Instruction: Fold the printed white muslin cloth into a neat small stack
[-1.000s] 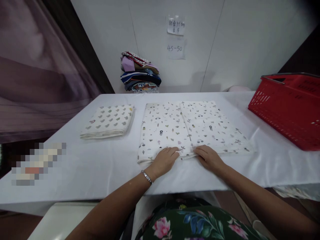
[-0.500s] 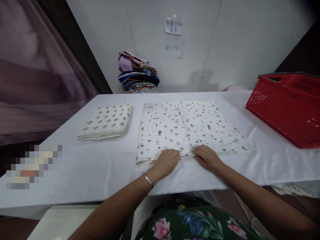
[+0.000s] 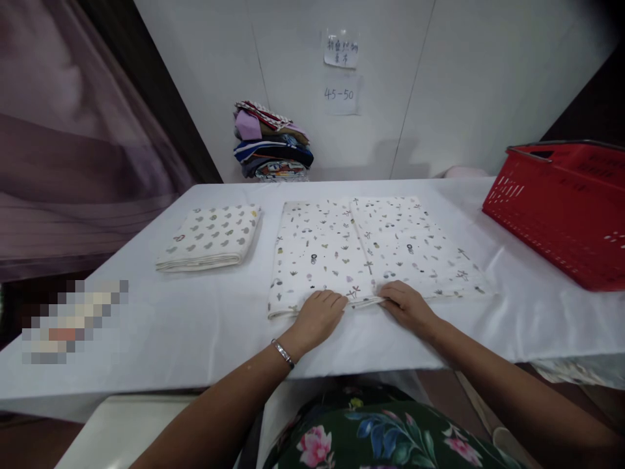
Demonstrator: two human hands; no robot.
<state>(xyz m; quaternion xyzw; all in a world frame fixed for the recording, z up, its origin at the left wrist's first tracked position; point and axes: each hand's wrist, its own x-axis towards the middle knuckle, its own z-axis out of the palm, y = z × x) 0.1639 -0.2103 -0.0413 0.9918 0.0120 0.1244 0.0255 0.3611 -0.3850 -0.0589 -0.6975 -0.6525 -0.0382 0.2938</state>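
Note:
A white cloth with small printed motifs [image 3: 361, 247] lies spread flat on the white table [image 3: 195, 326], a crease running down its middle. My left hand [image 3: 317, 316] rests palm down on the cloth's near edge, left of the crease, fingers stretched flat. My right hand [image 3: 407, 306] lies just right of the crease on the same edge, fingers curled onto the hem. A silver bracelet [image 3: 283, 352] circles my left wrist.
A folded white cloth with grey motifs [image 3: 209, 238] lies to the left. A pile of folded coloured fabrics [image 3: 271, 140] sits at the back against the wall. A red plastic basket [image 3: 561, 208] stands at the right. Paper notes hang on the wall.
Both hands stay on the near edge of the cloth; only the camera view shifts slightly.

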